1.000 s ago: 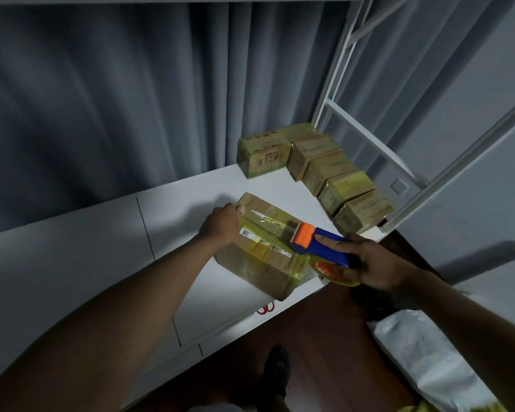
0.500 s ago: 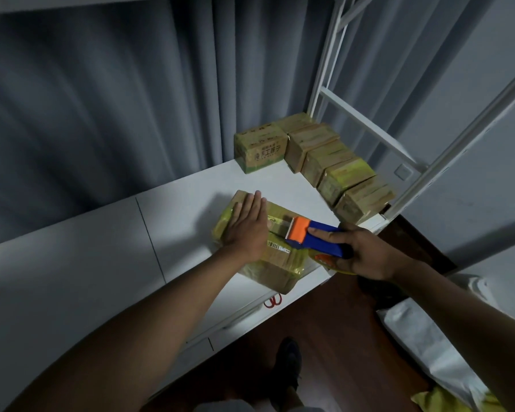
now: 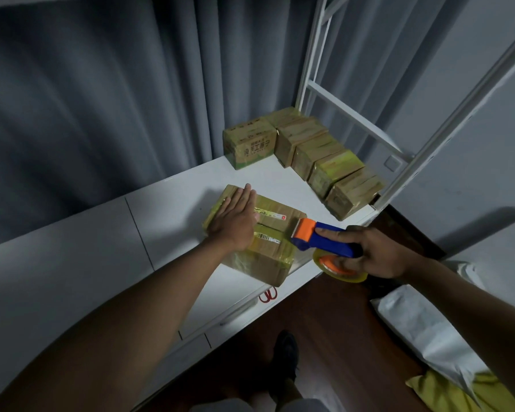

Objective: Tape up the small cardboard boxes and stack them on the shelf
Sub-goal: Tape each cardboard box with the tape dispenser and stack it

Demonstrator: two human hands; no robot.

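- Cardboard box (image 3: 259,257) sits at the front edge of the white shelf top (image 3: 167,209), part wrapped in yellowish tape, printed labels on its top face.
- Right hand (image 3: 378,254) is nearest: fingers wrapped round the blue handle of the tape dispenser (image 3: 321,242), index finger laid along the top. Orange head touches or sits just beside the box's right top edge; the tape roll hangs off the shelf front.
- Left hand (image 3: 235,218) lies flat on the box top, fingers straight and together, pressing, gripping nothing.
- Red scissors (image 3: 268,294) poke out just below the shelf front.
- Farther back, a row of taped boxes (image 3: 318,153) runs along the right edge beside the white frame (image 3: 315,84).
- Risk: box is close to the edge, so a hard pull on the dispenser towards the right hand could drag it off if the palm slips. A skewed pull likely wrinkles the tape or misses the seam.
- Versus 0.5 s ago: dispenser has slid off the box top to its right edge; left palm has shifted toward the far left corner.
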